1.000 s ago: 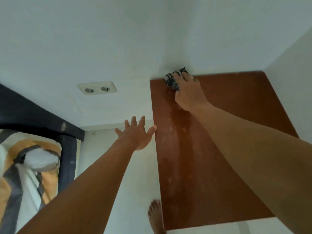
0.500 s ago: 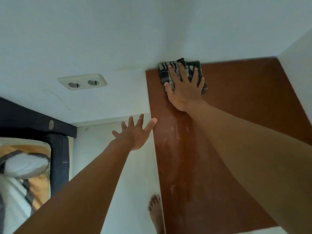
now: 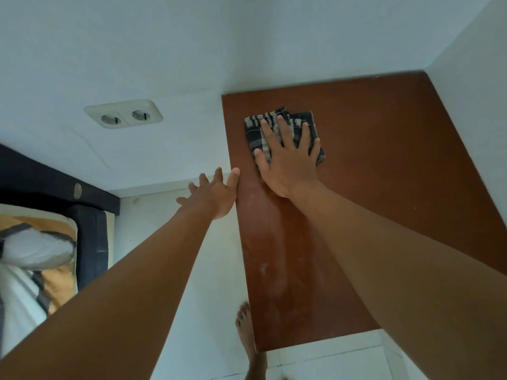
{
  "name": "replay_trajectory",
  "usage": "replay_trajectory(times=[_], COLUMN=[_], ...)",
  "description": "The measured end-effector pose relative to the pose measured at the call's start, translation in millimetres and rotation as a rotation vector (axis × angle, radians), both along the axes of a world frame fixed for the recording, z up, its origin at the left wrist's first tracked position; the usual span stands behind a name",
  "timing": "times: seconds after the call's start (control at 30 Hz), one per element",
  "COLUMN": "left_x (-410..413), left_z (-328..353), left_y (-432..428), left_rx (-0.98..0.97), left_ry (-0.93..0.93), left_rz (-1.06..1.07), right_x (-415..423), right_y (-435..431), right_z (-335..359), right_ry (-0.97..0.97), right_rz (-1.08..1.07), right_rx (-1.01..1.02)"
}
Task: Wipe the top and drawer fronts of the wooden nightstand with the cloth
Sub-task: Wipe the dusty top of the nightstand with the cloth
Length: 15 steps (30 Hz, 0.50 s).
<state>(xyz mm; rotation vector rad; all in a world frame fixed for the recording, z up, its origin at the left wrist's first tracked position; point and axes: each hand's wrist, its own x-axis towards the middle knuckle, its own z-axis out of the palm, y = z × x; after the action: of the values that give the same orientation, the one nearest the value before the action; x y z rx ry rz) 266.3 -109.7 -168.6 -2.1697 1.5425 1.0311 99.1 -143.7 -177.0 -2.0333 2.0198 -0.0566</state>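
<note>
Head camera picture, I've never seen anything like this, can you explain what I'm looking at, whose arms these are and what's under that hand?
There is no machine here. A person wears a wide-angle camera on the head, looking forward and down, so the two arms reaching in are their own. The brown slab is the top of a wooden nightstand, set in a corner of white walls. The right hand presses a dark checked cloth flat on it with straight fingers, near the back left corner. The left hand is open and holds nothing; its thumb is at the nightstand's left edge. A double socket sits on the wall, a bed is at the left, and a bare foot shows below.
</note>
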Motion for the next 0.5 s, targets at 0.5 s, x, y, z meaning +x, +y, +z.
replay_trajectory(times=[0.5], left_x=[-5.0], left_z=[-12.2], left_y=[116.8], left_rx=[0.002], left_ry=[-0.015], left_rz=[-0.032], right_x=[-20.2], right_y=[128.8], right_z=[3.3], right_ry=[0.015], right_rz=[0.040], right_rx=[0.037])
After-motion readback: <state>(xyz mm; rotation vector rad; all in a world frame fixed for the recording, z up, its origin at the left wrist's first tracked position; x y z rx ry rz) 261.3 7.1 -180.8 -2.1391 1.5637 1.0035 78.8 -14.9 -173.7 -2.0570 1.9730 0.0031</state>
